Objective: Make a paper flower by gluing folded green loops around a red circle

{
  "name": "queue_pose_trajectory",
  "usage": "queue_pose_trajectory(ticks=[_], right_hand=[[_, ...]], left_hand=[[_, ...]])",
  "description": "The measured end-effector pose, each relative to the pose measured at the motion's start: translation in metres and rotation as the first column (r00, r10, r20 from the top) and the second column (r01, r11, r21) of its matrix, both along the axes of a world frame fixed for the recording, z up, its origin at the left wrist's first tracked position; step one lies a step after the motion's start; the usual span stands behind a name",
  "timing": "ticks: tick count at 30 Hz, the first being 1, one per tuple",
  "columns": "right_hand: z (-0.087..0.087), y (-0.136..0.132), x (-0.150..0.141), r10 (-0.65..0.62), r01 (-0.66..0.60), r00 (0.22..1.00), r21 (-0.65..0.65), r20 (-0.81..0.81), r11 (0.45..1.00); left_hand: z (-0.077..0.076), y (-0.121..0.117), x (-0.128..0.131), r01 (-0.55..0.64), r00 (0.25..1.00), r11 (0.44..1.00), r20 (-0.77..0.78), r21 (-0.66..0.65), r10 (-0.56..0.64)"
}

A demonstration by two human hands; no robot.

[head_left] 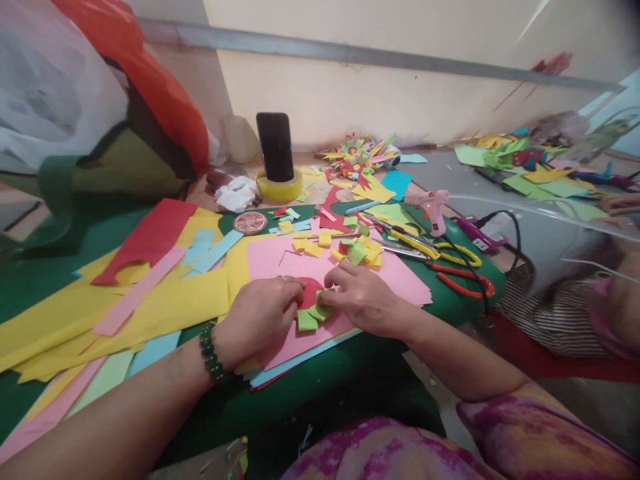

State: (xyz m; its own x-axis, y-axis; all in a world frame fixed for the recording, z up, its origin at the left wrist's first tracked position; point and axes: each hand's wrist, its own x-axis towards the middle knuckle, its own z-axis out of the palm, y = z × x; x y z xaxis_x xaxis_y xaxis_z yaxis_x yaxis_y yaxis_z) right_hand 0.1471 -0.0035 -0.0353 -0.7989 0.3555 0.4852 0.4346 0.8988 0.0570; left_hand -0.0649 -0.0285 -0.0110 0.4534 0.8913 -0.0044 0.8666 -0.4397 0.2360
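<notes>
A round red paper piece (309, 288) lies on a stack of pink paper sheets (270, 257), with folded green paper pieces (307, 320) along its near edge. My left hand (260, 317), a dark green bead bracelet at its wrist, is closed with fingertips on the red round's left edge. At the right side, my right hand (365, 297) pinches a green paper piece (325, 308) against the red round. Just beyond my hands sit small folded strips, such as a yellow paper strip (325, 239) and a green one (357, 253).
To the right lie yellow-handled scissors (457, 253), red-handled scissors (463, 280) and a pink glue gun (434, 210). A phone (276, 147) stands in a yellow tape roll (283, 187) at the back. Yellow paper sheets (165, 307) spread leftward. Another person's arm (627, 303) shows far right.
</notes>
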Motion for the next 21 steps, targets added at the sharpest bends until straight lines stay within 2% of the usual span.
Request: queue_pose_trajectory(ticks=[4, 12, 21], right_hand=[[-0.0007, 0.0005, -0.0007, 0.005, -0.005, 1.0, -0.009, -0.001, 1.0], [-0.0008, 0.0011, 0.0015, 0.004, -0.006, 1.0, -0.111, -0.025, 0.994], [-0.0038, 0.0025, 0.0009, -0.038, 0.035, 0.999, -0.111, -0.025, 0.993]], left_hand=[[0.0014, -0.0004, 0.0004, -0.008, 1.0, 1.0, -0.004, -0.021, 0.008], [0.0024, -0.0004, 0.0006, -0.012, 1.0, 0.999, -0.016, -0.045, 0.011], [0.0041, 0.0002, 0.0004, -0.003, 1.0, 1.0, -0.016, -0.023, 0.003]])
